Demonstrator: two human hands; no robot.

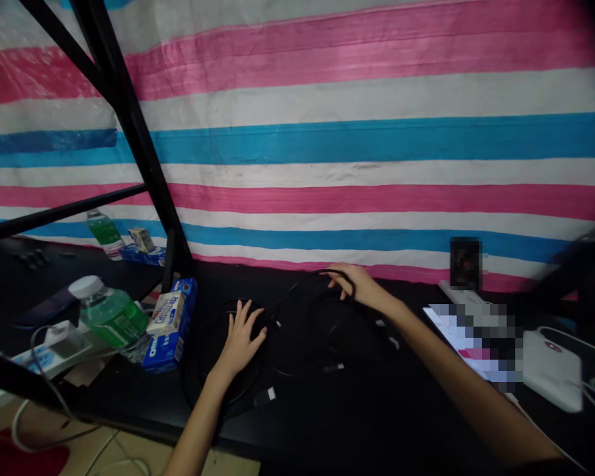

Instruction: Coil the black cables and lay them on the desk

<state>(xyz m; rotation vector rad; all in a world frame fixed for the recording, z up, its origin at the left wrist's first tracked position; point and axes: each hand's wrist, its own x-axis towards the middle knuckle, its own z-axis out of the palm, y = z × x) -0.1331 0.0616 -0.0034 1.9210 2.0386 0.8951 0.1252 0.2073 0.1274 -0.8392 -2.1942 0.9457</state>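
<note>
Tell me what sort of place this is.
Probably a makeshift desk corner indoors: a striped sheet hangs as a backdrop behind a black tabletop, with a power strip at the left.

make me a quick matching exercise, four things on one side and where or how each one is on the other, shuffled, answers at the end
1. left hand
2. right hand
3. nearer blue box
4. white device

A. under a cream carton
B. holding up a cable loop
C. right side of desk
D. spread over coiled cable

Pairs: 1-D, 2-B, 3-A, 4-C
</note>
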